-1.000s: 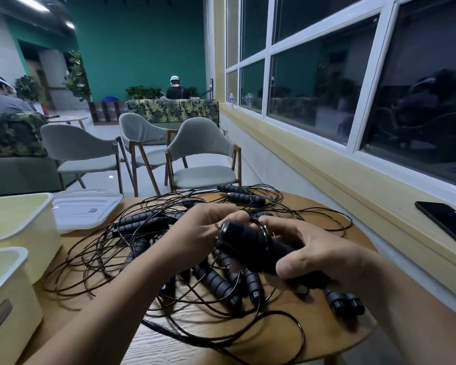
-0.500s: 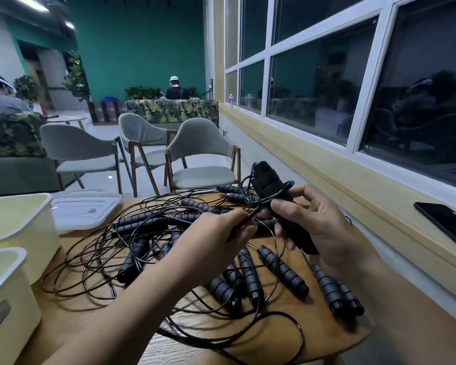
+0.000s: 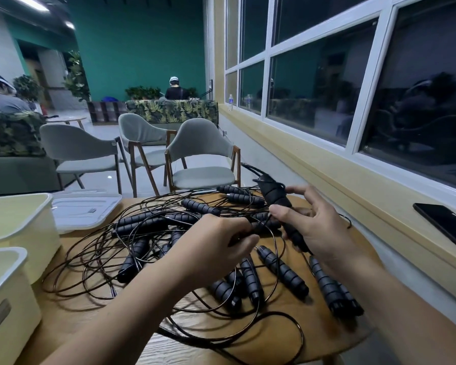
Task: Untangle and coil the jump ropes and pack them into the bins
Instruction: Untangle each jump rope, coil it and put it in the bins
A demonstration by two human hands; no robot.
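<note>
A tangle of black jump ropes (image 3: pixel 153 248) with ribbed black handles covers the round wooden table (image 3: pixel 248 346). My right hand (image 3: pixel 319 230) grips a pair of black handles (image 3: pixel 275 198), held upright above the pile with thin cord wound round their top. My left hand (image 3: pixel 216 246) is closed on a thin black cord (image 3: pixel 271 233) just left of those handles. Two cream bins stand at the left: a far bin (image 3: pixel 18 222) and a near bin (image 3: pixel 3 293).
A clear plastic lid (image 3: pixel 87 209) lies behind the far bin. Three grey chairs (image 3: pixel 200 154) stand beyond the table. A black phone (image 3: pixel 445 222) rests on the yellow window sill at the right. People sit in the background.
My right hand has lifted the handle pair from low over the table to upright, then lowered it slightly. My left hand has moved off the handles and pinched the cord beside them.
</note>
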